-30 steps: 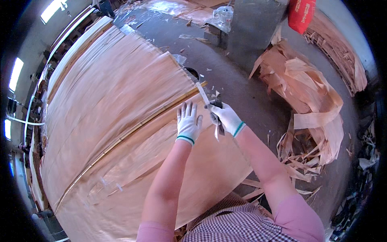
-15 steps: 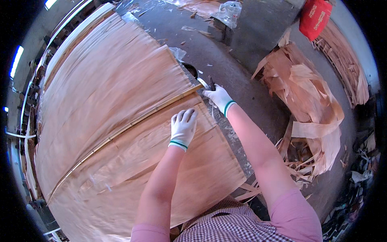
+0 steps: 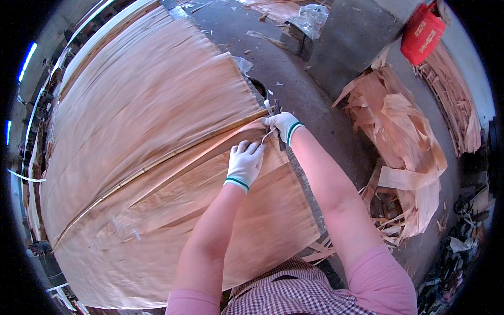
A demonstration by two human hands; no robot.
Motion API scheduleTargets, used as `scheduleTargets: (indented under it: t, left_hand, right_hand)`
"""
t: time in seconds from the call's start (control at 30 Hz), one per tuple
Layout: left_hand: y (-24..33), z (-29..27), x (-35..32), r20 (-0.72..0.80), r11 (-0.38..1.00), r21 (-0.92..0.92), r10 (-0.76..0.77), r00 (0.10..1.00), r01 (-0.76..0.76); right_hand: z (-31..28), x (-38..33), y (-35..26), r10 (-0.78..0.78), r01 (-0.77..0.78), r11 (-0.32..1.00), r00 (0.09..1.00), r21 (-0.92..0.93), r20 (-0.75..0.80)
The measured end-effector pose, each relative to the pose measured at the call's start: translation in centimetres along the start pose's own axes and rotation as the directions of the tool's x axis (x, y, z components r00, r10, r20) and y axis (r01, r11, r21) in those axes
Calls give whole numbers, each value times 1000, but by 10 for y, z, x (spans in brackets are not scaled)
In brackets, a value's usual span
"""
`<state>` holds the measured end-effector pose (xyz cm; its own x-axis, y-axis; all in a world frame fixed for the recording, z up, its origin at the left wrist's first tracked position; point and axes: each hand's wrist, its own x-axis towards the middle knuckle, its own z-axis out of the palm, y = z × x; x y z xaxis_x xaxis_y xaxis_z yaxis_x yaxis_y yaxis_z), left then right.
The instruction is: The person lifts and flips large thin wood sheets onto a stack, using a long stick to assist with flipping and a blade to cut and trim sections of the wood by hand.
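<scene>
A broad sheet of thin tan wood veneer (image 3: pixel 157 100) covers the work surface. Across it runs a slender bamboo pole (image 3: pixel 142 172). My right hand (image 3: pixel 284 126), in a white glove with a green cuff, is at the sheet's right edge, closed around a dark, narrow tool (image 3: pixel 277 106); its full shape is hidden. The same hand's fingertips meet a raised fold of veneer (image 3: pixel 239 132) below the pole. My left hand (image 3: pixel 245 165), gloved alike, rests over the veneer with bent fingers slightly apart. A thin pale strip (image 3: pixel 266 137) shows between both hands.
Torn veneer scraps (image 3: pixel 399 131) lie heaped on the floor to the right, with more stacked veneer (image 3: pixel 451 100) by the wall. A red bag (image 3: pixel 421 34) and a clear plastic bag (image 3: pixel 313 20) are near a grey block (image 3: pixel 354 44). A dark round container (image 3: pixel 259 86) stands past the sheet's edge.
The veneer below the bamboo pole has lifted into a fold at my right hand. My left hand has shifted slightly right, nearer the right one. A thin pale strip now shows between them.
</scene>
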<state>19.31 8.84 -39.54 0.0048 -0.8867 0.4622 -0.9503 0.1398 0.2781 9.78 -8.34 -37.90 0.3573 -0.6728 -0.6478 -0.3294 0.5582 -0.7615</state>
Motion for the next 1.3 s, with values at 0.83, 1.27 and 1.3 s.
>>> scheduleTargets:
  t: [0.83,1.27,1.3]
  left_hand:
    - [-2,0,7,212,973,230,-35,977,-15]
    - [55,-29,-71,182,998,57,24,983,-34]
    - [58,-32,-72,195,998,49,22,981,-32]
  right_hand:
    - [-26,-118,57,-450,118,491,883,-863,-135]
    - [-3,-165,126,-19,19,992,1000,-127,-1]
    - [-11,-163,130,-104,101,940,995,-326,8]
